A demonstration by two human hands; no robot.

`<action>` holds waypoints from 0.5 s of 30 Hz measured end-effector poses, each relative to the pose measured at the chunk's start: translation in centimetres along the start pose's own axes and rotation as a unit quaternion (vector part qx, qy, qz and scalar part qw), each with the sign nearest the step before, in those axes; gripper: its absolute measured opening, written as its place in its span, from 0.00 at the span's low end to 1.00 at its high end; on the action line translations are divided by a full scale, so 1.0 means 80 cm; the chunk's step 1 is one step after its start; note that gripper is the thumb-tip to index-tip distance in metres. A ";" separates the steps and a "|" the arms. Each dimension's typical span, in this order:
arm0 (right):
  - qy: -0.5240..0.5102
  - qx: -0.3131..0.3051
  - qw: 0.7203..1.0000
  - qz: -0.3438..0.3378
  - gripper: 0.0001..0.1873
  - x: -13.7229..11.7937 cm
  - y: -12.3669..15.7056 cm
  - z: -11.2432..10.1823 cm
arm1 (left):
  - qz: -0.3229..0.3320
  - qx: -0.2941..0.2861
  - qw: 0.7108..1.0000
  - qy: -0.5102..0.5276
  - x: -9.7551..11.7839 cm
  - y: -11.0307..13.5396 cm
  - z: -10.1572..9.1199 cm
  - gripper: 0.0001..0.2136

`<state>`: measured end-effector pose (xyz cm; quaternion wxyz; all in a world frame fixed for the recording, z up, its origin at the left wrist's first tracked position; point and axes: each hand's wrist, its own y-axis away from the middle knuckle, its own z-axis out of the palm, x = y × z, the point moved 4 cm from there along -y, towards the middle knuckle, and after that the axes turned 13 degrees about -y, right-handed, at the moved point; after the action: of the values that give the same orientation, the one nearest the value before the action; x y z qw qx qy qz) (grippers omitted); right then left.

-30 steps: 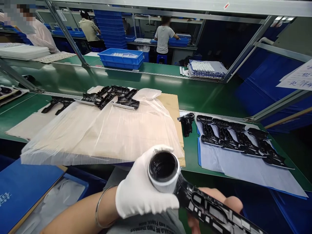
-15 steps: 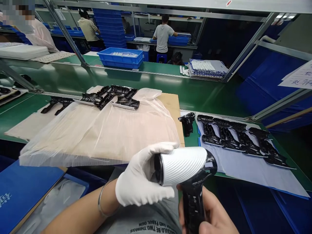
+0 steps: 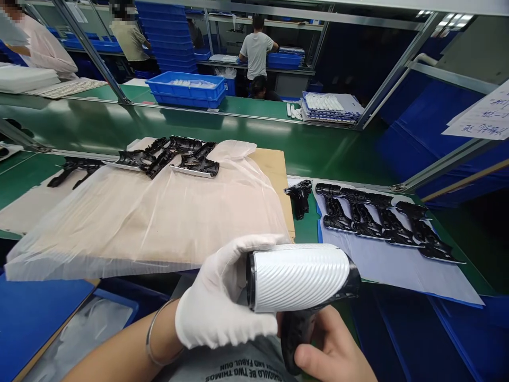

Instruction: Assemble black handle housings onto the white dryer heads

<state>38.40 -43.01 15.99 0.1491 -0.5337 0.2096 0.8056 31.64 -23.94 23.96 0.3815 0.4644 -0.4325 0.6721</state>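
Observation:
I hold a hair-dryer-shaped housing (image 3: 300,278) with a white ribbed barrel and a black handle, lying sideways low in the middle. My left hand (image 3: 217,302), in a white glove, is wrapped round the barrel's open left end. My bare right hand (image 3: 332,355) grips the black handle from below. A row of black housing halves (image 3: 382,220) lies on a blue-grey sheet at the right. More black halves (image 3: 170,156) rest on a clear plastic bag over cardboard at the left.
A green conveyor belt (image 3: 119,124) runs across behind the bench. A blue crate (image 3: 186,90) stands beyond it. Other people work at the far benches and upper left. A single black part (image 3: 299,196) stands between the cardboard and the sheet. Blue bins sit below left.
The housing turned from its open end facing me to lying sideways with the ribbed white barrel showing. My right hand shifted to the handle below. The view drifted slightly left.

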 end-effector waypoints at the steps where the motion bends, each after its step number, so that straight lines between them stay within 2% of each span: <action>1: 0.010 -0.008 1.000 -0.017 0.28 0.001 -0.002 0.000 | -0.002 -0.002 1.000 0.003 0.000 0.000 0.001 0.34; 7: 0.034 -0.006 0.996 -0.082 0.22 -0.005 -0.012 0.005 | 0.002 -0.017 1.000 -0.022 0.000 0.005 0.001 0.34; 12: 0.043 -0.002 0.995 -0.086 0.20 -0.012 -0.014 0.011 | 0.061 -0.060 0.984 -0.157 0.015 0.007 -0.003 0.31; 15: 0.073 -0.002 0.994 -0.083 0.20 -0.012 -0.014 0.009 | 0.001 -0.096 0.978 -0.186 0.016 0.006 -0.001 0.24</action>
<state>38.73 -41.70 16.94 0.1986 -0.6072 0.1733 0.7495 30.79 -23.93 25.08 0.3365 0.5419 -0.5589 0.5298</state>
